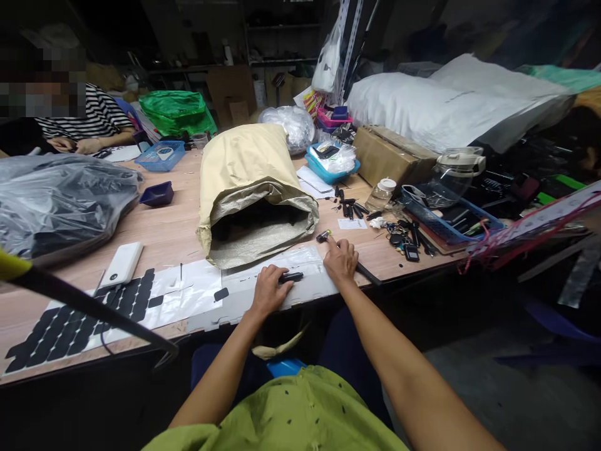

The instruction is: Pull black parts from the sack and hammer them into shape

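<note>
My left hand (270, 291) rests at the table's front edge, thumb and fingers closed on a small black cylindrical piece (293, 276). A white board (244, 305) lies beneath it. To its right, my right hand (342, 262) is curled over a hammer (369, 274). The black handle shows behind the hand, and a small head (323, 236) with a yellowish patch shows past the fingertips; the middle is hidden. Just beyond both hands lies a large cream sack (246, 153), its mouth open toward me with dark contents inside.
Black adhesive pads (79, 319) and a white power bank (121, 263) lie left. Black parts (350, 207), a jar (380, 194) and a blue basket (451, 219) stand right. A dark rod (103, 307) crosses the left foreground. Another person's hands (75, 145) are at the far left.
</note>
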`<state>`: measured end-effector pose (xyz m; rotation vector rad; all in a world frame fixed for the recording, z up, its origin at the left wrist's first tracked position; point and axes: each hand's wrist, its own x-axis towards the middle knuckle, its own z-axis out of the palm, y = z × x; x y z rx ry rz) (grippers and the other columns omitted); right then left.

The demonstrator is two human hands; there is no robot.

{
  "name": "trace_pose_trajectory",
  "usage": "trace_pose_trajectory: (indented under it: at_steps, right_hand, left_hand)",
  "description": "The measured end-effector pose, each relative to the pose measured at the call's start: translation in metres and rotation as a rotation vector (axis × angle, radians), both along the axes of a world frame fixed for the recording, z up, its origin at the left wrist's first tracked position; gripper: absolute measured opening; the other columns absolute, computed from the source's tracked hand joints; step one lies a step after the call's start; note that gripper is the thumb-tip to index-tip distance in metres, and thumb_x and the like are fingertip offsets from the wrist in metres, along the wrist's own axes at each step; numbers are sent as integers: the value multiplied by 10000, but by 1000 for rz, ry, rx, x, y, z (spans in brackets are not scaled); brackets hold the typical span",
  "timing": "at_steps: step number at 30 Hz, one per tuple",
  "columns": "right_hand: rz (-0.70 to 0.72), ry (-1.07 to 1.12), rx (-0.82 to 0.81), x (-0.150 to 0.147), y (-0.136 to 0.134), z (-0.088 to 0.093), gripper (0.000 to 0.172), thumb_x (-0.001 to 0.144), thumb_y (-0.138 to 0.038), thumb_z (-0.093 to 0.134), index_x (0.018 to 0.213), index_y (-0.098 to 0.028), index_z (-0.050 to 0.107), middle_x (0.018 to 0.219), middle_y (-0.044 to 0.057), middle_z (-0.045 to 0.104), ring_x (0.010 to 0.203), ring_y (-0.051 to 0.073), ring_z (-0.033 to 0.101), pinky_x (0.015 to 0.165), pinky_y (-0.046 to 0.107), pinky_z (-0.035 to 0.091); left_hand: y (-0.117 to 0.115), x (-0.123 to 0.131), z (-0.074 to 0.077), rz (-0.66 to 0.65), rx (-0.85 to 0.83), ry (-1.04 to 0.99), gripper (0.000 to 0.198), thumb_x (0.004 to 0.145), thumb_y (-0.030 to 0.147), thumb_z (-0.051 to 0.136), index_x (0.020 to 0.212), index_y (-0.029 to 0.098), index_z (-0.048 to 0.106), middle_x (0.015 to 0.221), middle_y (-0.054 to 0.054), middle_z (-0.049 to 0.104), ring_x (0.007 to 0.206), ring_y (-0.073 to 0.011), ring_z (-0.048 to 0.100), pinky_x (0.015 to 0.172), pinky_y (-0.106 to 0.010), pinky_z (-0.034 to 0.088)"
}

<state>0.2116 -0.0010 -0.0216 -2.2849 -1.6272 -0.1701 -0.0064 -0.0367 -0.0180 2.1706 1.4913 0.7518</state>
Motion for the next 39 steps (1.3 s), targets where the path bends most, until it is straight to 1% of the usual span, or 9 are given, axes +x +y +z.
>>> trace_pose_trajectory:
  at_steps: [4,9,13,16,19,21,26,32,39]
  right_hand:
    - [-48,27,-10,0,-1,4,414,919,-204,452,1295,-193,626,1060,142,561,970,253,452,767,343,308]
    - [-50,82,-112,3,0,17,297,944,-218,442,1078,-169,703,1070,142,586,1020,254,481,765,325,331]
    - [-57,190,-126,2,-15,27,299,939,-196,454,1118,-177,693,1065,123,604,961,219,533,743,298,375]
    - [69,297,2,-6,-40,28,332,960,-224,415,1158,-200,681,1084,104,617,918,197,570,759,289,431]
    - [293,389,114,-19,-66,25,381,967,-230,376,1203,-209,675,1093,104,645,1005,210,595,859,308,478]
    - [365,436,134,-27,-78,23,412,964,-228,376,1268,-223,653,1099,100,661,1035,214,606,906,326,492]
    - [418,467,135,-40,-93,19,433,965,-211,383,1308,-246,644,1062,84,675,1013,198,627,917,312,505]
    - [373,420,86,-42,-95,19,436,951,-183,393,1283,-252,666,1021,67,676,933,172,643,838,263,516]
    - [463,468,114,-55,-98,20,421,965,-214,386,1282,-239,662,1045,72,682,962,170,649,866,264,516]
  left_hand:
    - [6,7,4,19,-59,-3,182,798,260,737,980,250,737,879,-35,624,902,-218,553,837,-356,455]
    - [11,6,4,13,-119,-23,143,788,255,747,931,255,750,848,-24,618,894,-208,556,839,-352,448]
    - [13,6,4,21,-144,-30,136,778,270,758,912,255,755,853,-24,627,906,-208,556,852,-353,441]
    - [13,8,5,11,-143,-48,133,775,278,760,907,258,758,851,-22,634,903,-207,558,858,-357,442]
    - [14,9,5,19,-153,-63,138,768,260,765,905,250,762,850,-22,641,894,-205,563,857,-358,444]
    - [14,9,5,22,-155,-71,141,765,252,767,906,251,764,851,-22,644,893,-203,566,855,-356,443]
    - [13,11,6,20,-148,-77,114,763,243,762,877,252,763,837,-16,642,899,-198,565,864,-356,437]
    - [12,13,9,28,-181,-80,96,757,239,762,852,233,753,847,-21,644,911,-201,562,873,-359,434]
    - [12,15,12,41,-192,-66,60,773,234,740,829,246,758,832,-20,619,904,-198,555,864,-353,428]
